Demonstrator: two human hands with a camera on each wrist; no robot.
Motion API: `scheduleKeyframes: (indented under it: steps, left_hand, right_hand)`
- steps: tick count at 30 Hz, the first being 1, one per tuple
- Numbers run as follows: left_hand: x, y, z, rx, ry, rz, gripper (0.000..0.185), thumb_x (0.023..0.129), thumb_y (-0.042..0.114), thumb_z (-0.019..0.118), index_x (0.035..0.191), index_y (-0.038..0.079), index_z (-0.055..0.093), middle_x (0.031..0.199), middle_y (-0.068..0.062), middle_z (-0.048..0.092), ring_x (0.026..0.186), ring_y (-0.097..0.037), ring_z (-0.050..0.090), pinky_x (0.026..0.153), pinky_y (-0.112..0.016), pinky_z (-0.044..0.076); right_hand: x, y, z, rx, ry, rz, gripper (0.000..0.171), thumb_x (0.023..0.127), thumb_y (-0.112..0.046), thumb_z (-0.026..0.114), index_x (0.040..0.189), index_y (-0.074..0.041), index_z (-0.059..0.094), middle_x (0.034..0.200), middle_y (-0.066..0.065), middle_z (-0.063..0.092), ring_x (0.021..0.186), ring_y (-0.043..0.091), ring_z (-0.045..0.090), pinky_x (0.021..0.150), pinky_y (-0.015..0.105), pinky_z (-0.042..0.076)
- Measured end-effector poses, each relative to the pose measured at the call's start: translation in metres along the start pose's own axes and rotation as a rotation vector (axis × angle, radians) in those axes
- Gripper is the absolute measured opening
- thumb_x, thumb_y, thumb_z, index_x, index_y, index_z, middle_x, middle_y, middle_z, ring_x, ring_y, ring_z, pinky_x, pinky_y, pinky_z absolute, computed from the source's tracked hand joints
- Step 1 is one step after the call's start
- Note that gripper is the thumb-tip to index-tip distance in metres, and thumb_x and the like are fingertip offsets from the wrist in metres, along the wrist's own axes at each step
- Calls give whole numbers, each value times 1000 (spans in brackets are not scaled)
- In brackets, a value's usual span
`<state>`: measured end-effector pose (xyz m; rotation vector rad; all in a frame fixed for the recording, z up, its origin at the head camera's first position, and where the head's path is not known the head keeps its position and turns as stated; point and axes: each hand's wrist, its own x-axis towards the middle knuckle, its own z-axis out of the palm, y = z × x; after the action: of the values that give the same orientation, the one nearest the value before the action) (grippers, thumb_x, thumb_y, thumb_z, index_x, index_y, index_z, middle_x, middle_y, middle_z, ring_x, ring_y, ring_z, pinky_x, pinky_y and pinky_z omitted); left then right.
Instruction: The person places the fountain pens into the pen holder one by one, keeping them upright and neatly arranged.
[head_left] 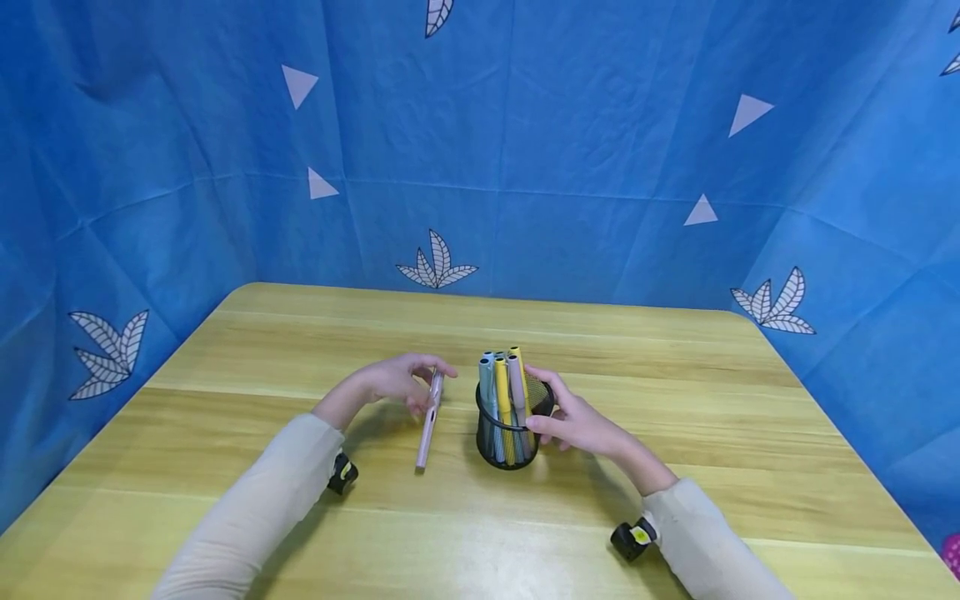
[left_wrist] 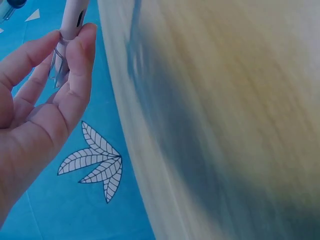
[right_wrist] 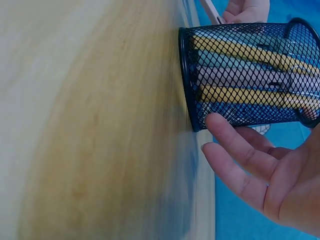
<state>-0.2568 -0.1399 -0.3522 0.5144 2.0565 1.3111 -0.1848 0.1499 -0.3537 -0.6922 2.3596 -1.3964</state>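
Pictured at a yellow wooden table (head_left: 675,392) against a blue cloth backdrop (head_left: 570,150) printed with white leaves and triangles: a pale pink pen (head_left: 429,423), pinched at its far end between thumb and fingertips of the left hand (head_left: 397,382), near end slanting down toward the tabletop, just left of a black wire-mesh cup (head_left: 507,433). Seen from the left wrist, the same pen (left_wrist: 71,20) gripped at its clear ribbed section by thumb and forefinger (left_wrist: 80,55). Right hand (head_left: 573,421) laid against the right side of the cup, fingers fairly straight and only lightly bent, touching the mesh rather than wrapped around it; the wrist view showed fingertips (right_wrist: 225,131) resting at the base of the cup (right_wrist: 240,75). Held inside, standing upright and packed close: several pens (head_left: 504,392) in yellow, pale blue and pink, tops rising above the rim. Judged light, stiff and smooth, the pink pen likely to slip in a loose pinch, so best taken mid-barrel or at the ribbed section. Cup likewise light and rigid, probably easy to tip with its tall load, best steadied low on the wall. Cream sleeves (head_left: 262,508) on both arms, a small black-and-yellow device (head_left: 341,473) at each wrist.
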Motion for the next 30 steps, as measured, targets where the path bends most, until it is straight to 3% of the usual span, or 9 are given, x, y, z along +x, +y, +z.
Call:
scheduleKeyframes:
  steps: [4,9,17,26,30]
  left_hand:
    - [-2,2,0,-3,6,27,59,70,-13,60,126,1,47,98,-19,48,69,-23,56,64,-39,52]
    - [-3,4,-2,-9,-6,58,59,70,-11,59,127,-2,44,97,-18,49,68,-22,54,62,-34,50]
    - [-1,6,-3,-15,-13,112,60,71,-12,57,128,-4,41,99,-21,48,63,-18,51,58,-27,47]
    - [-2,16,-3,-6,6,186,57,72,-9,57,127,-3,43,96,-18,51,70,-23,55,70,-48,49]
    - [-3,18,-3,-22,19,188,55,73,-9,57,126,-1,45,97,-18,52,73,-25,56,72,-49,48]
  right_hand:
    - [-2,-5,1,0,-1,9,68,89,-16,53,142,-12,10,114,35,44,74,37,58,55,48,48]
    - [1,11,1,-4,3,18,69,90,-22,54,143,-17,10,110,30,48,74,33,58,55,45,48]
    - [-6,-13,1,9,0,1,70,89,-25,55,142,-11,11,107,31,50,74,37,57,55,46,48]
    - [4,12,2,6,8,-12,70,89,-22,55,143,-15,9,108,29,50,71,32,58,52,44,48]
    - [4,13,2,18,12,-11,70,89,-22,55,143,-19,10,111,28,49,72,31,58,52,44,48]
